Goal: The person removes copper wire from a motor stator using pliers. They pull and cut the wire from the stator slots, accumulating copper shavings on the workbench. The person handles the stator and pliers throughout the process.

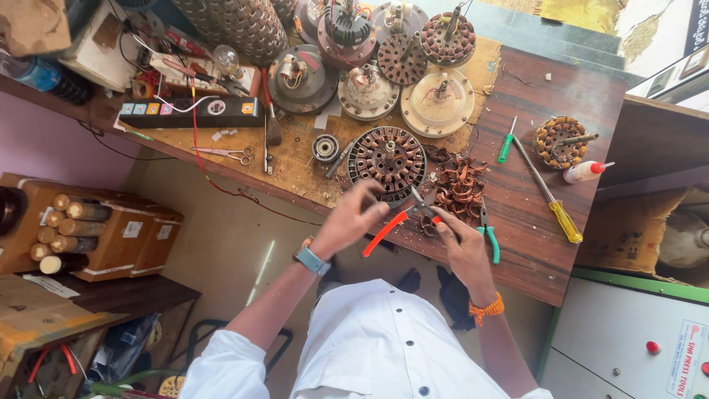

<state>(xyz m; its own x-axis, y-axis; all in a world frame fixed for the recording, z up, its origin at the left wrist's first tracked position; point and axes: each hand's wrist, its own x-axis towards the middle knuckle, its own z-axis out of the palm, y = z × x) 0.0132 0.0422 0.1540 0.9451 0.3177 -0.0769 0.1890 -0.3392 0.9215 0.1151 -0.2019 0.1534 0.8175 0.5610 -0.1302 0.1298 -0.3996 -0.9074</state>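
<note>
from the head camera, looking down: a person in a white shirt leans over a brown wooden bench. the left hand has its fingers curled together, and the tips pinch at the near edge of a round motor core. it looks like this hand is there to keep the core from sliding. the core lies flat near the front edge of the bench, close to the body, so both hands get to it easily. it is a dark metal wheel with many slots, and shiny copper wire sits in the slots.

the right hand has its fingers wrapped around the red-handled pliers. the grey nose of the pliers points up at the core's rim, and one long red handle sticks out to the left. the handles look smooth and rubbery.

just right of the core is a pile of copper wire, all curly and tangled. green-handled pliers lie beside the right hand. further right lie a yellow screwdriver, a green screwdriver and a small white bottle with a red tip.

at the back of the bench stand more round motor parts, grey and cream. a pair of scissors lies on the left.
</note>
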